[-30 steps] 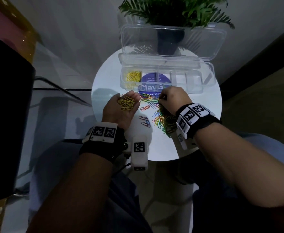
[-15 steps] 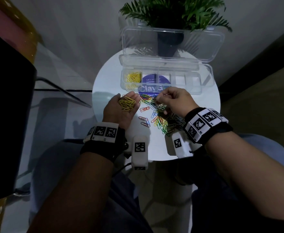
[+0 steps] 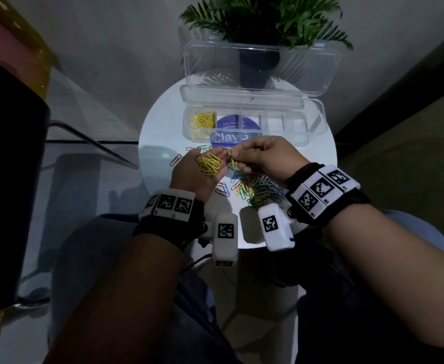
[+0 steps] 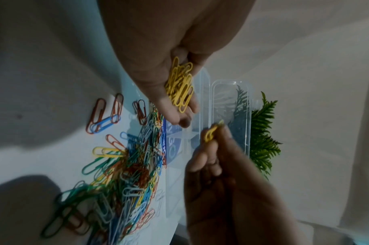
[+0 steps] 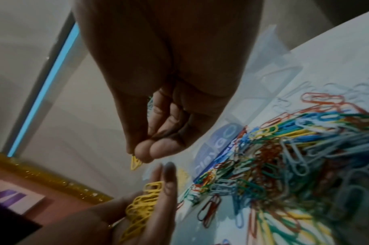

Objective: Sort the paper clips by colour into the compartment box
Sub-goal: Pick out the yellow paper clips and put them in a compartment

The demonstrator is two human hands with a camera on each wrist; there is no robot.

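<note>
My left hand point(image 3: 198, 177) lies palm up over the white round table point(image 3: 160, 132) and carries a heap of yellow clips point(image 3: 210, 164) point(image 4: 180, 86) on relaxed fingers. Just right of that palm, my right hand point(image 3: 233, 154) pinches one yellow clip point(image 4: 211, 132) point(image 5: 135, 163) between thumb and fingertips. The mixed pile of coloured clips point(image 3: 257, 187) point(image 5: 284, 157) lies on the table under and behind the right hand. The clear compartment box point(image 3: 304, 127) stands open at the back. Its leftmost compartment holds yellow clips point(image 3: 202, 120); the others look bare.
The box lid point(image 3: 262, 67) stands upright against a potted plant point(image 3: 260, 19). A blue round sticker point(image 3: 238, 132) shows under the box. A few loose clips point(image 3: 175, 160) lie left of my left hand. A dark object point(image 3: 8, 179) fills the left edge.
My right hand rose off the mixed pile with a yellow clip and moved left up to the left palm. The left hand stayed put with its yellow heap.
</note>
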